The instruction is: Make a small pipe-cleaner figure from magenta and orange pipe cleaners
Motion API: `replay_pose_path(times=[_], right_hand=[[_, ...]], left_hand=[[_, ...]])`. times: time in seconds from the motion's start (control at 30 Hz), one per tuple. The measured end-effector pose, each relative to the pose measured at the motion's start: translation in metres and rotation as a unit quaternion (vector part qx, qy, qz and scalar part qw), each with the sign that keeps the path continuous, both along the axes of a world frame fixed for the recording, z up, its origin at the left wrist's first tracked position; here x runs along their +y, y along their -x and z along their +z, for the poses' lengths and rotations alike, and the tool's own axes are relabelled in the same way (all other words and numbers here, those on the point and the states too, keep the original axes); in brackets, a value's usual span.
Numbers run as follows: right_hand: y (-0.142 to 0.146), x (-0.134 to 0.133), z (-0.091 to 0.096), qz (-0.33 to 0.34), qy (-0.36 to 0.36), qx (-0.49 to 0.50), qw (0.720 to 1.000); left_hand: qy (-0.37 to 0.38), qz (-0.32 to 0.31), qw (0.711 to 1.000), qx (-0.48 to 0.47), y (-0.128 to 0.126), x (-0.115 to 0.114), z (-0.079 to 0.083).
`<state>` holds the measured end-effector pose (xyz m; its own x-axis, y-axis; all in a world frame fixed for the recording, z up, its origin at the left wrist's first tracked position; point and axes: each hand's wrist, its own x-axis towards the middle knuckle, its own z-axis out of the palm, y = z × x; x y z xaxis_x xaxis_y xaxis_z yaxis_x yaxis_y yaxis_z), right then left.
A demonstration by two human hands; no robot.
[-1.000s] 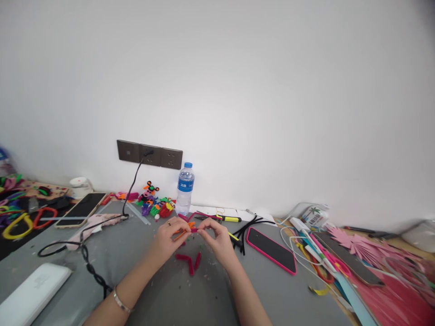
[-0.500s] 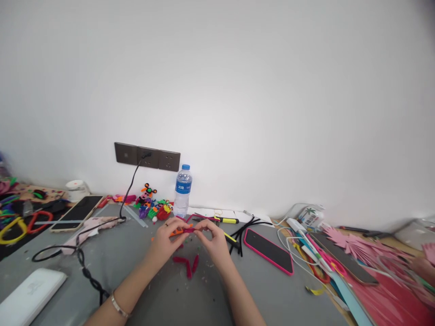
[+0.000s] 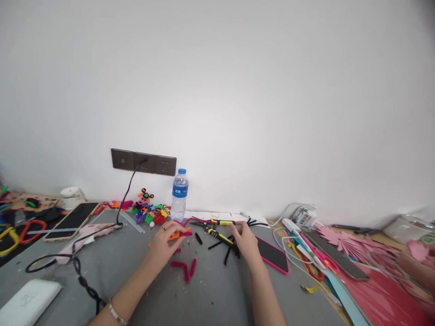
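My left hand (image 3: 165, 241) is closed on an orange and magenta pipe-cleaner piece (image 3: 181, 234) just above the grey table (image 3: 204, 299). My right hand (image 3: 245, 241) has reached to the right and rests on a bundle of black pipe cleaners (image 3: 228, 244), beside the yellow-handled pliers (image 3: 217, 228); its fingers curl over the black strands. Several short red pipe-cleaner pieces (image 3: 186, 268) lie on the table in front of my left hand.
A water bottle (image 3: 179, 194) stands by the wall with small colourful pipe-cleaner figures (image 3: 149, 210) beside it. A pink-cased phone (image 3: 272, 255) lies right of my right hand. Another phone (image 3: 70, 220), a black cable (image 3: 78, 267) and a white power bank (image 3: 27, 303) lie left. Pink paper (image 3: 384, 290) covers the right.
My right hand let go of the orange and magenta piece and moved right onto the black pipe cleaners. My left hand kept hold of the piece.
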<state>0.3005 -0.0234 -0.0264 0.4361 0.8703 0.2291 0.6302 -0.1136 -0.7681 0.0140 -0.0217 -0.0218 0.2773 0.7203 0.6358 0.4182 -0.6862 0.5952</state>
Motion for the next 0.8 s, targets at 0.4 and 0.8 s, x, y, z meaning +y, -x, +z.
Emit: replay_pose_path(times=[0.4, 0.8], right_hand=[[0.004, -0.002, 0.003, -0.034, -0.014, -0.019, 0.999], [0.027, -0.005, 0.011, 0.004, -0.085, -0.04, 0.996]], left_hand=[[0.001, -0.004, 1.0, -0.001, 0.0, -0.001, 0.001], [0.019, -0.019, 1.0, 0.003, -0.001, 0.0, 0.0]])
